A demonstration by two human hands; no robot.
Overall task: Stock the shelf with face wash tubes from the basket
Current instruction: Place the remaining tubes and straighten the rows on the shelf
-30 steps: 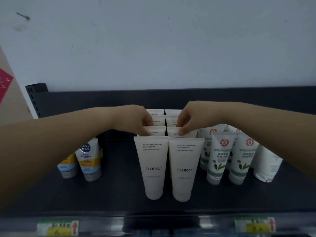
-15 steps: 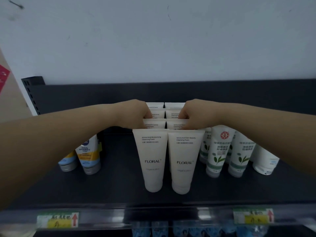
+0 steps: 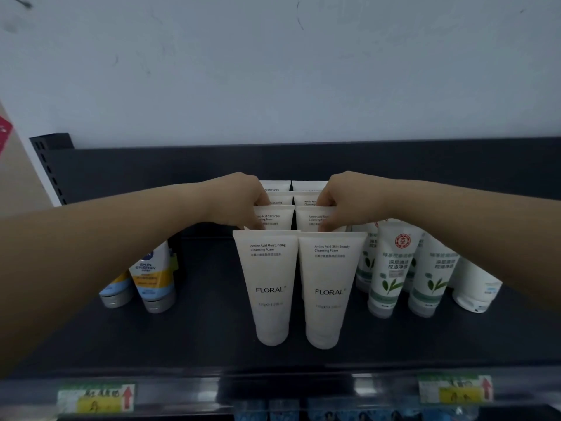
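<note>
Standing upright, cap-down on the dark metal shelf, the left cream plastic face wash tube is pinched at its crimped top by the left hand, the right cream plastic tube by the right hand (each hand directly above its own).

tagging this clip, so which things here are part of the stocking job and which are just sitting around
In the job: FLORAL tubes in two rows; left hand and right hand, each gripping a tube behind the front pair; shelf.

Just there: green tubes; blue-yellow tubes; white tube far right; price tags on the shelf edge.
</note>
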